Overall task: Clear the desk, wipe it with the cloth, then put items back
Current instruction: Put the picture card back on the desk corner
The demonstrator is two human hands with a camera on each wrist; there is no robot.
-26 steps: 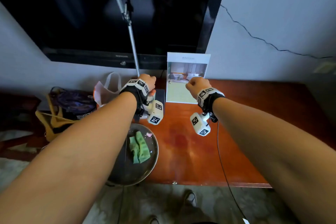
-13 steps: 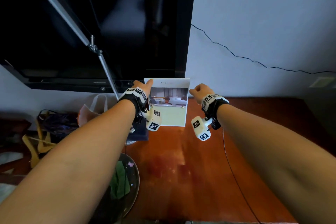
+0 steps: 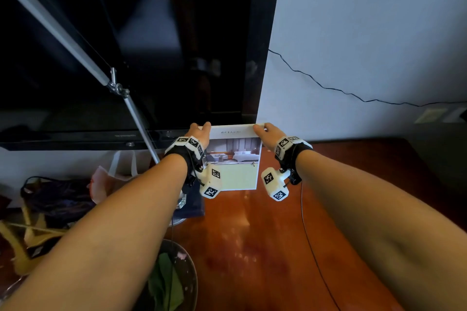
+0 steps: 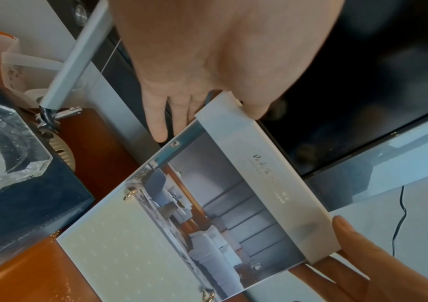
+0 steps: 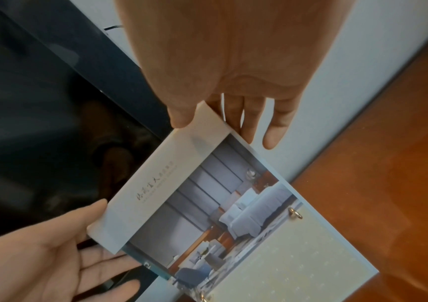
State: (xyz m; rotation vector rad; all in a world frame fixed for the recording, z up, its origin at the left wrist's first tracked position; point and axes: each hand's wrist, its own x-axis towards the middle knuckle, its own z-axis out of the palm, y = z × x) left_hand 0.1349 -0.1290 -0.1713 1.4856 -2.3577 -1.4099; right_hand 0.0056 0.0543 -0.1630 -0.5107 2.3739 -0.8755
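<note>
while the left hand (image 3: 199, 131) and right hand (image 3: 265, 132) each pinch a top corner of the photo stand (image 3: 233, 156) at twelve o'clock on the desk (image 3: 353, 197), level hands should prevent tipping.

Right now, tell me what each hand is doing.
Left hand: pinching the top left corner of the photo board.
Right hand: pinching its top right corner.
</note>
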